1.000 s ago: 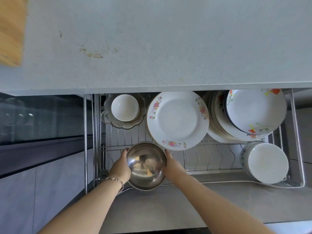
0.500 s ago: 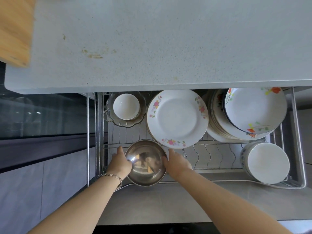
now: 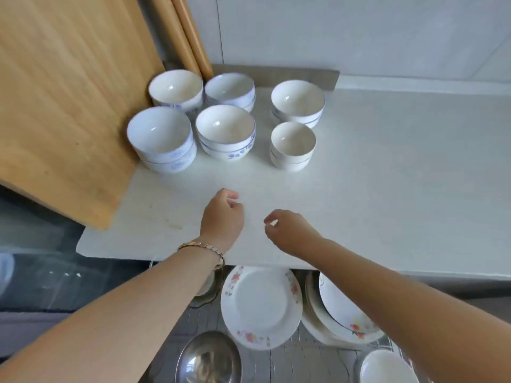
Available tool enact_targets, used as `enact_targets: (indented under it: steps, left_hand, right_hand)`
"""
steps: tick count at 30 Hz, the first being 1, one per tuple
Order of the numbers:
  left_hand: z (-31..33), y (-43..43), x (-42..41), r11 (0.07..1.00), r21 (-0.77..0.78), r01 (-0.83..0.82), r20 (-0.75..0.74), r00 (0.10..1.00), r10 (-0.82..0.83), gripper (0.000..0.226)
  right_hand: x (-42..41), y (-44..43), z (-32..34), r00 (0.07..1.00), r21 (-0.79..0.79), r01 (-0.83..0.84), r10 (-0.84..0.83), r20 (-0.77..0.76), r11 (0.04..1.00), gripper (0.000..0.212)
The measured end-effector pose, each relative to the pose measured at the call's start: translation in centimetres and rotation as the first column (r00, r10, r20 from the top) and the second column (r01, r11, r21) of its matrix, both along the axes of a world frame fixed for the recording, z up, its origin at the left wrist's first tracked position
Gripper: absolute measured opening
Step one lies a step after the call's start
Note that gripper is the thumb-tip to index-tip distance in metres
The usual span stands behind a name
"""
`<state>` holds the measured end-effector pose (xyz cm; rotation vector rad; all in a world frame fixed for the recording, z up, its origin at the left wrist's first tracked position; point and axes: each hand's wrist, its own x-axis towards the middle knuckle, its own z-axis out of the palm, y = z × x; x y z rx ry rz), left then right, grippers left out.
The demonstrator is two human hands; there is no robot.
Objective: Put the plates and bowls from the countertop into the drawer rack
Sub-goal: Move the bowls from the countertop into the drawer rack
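Bowls (image 3: 225, 131) on countertop (image 3: 387, 175), hands empty

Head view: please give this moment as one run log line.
hands: left, right empty, over countertop | bowls waiting | steel bowl racked

Empty hands (image 3: 222, 214) over countertop (image 3: 387, 175)

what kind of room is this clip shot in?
Most likely a home kitchen. A white countertop holds stacks of ceramic bowls, a wooden cutting board leans beside them, and a pull-out drawer rack below carries floral plates and a steel bowl.
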<state>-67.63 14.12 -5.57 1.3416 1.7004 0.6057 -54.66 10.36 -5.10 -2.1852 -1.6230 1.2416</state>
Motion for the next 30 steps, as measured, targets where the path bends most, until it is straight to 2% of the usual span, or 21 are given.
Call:
enact_targets:
  steps: [3,6,8,10,12,14,17,20,24,27,30]
  left_hand:
    - [1.0,3.6,1.2,0.992,-0.046,-0.117,0.079,0.99,0.121,0.034]
    - [0.2,6.4,1.7,0.98,-0.142,-0.142,0.117,0.98,0.159,0.037]
    - [-0.8,7.8,1.8,0.97,-0.219,-0.106,0.165,0.976,0.144,0.039]
    - [-1.7,8.7,2.0,0.962,-0.271,-0.041,0.202,0.974,0.098,0.042]
    - [-2.6,9.5,2.3,0.96,-0.279,0.021,0.204,0.978,0.038,0.042]
    - [-3.2,10.1,2.5,0.96,-0.275,0.061,0.206,0.979,-0.004,0.041]
    - [-3.6,10.5,2.6,0.956,-0.271,0.114,0.201,0.978,-0.059,0.04]
    - [-3.6,10.4,2.7,0.951,-0.274,0.144,0.248,0.966,-0.074,0.039]
    - [-1.7,8.8,3.3,0.94,-0.295,0.173,0.387,0.921,-0.049,0.04]
    - [-1.0,6.5,3.6,0.934,-0.24,0.264,0.344,0.923,-0.172,0.031]
    - [-0.9,2.5,3.7,0.924,-0.162,0.346,0.249,0.921,-0.301,0.018]
  right_hand:
    - [1.2,4.3,1.1,0.976,0.04,0.207,-0.203,-0.085,0.978,0.035]
    - [1.8,8.3,0.8,0.88,-0.009,0.447,-0.441,-0.174,0.895,0.025]
    - [2.2,10.4,0.6,0.72,-0.122,0.641,-0.649,-0.247,0.757,0.021]
    - [2.8,12.1,-0.1,0.517,-0.263,0.752,-0.788,-0.334,0.604,0.028]
    - [3.5,13.6,-1.4,0.352,-0.335,0.792,-0.83,-0.433,0.51,0.042]
    - [4.3,14.5,-2.4,0.266,-0.317,0.821,-0.81,-0.522,0.474,0.044]
    - [5.2,14.8,-3.5,0.266,-0.26,0.832,-0.765,-0.586,0.489,0.042]
    - [5.4,13.9,-4.0,0.295,-0.233,0.829,-0.752,-0.589,0.508,0.038]
    - [5.0,10.2,-3.3,0.462,-0.176,0.763,-0.715,-0.525,0.622,0.037]
    - [4.9,5.6,-2.1,0.6,-0.171,0.655,-0.645,-0.474,0.736,0.033]
    - [5.7,0.4,-0.9,0.675,-0.175,0.582,-0.591,-0.442,0.794,0.033]
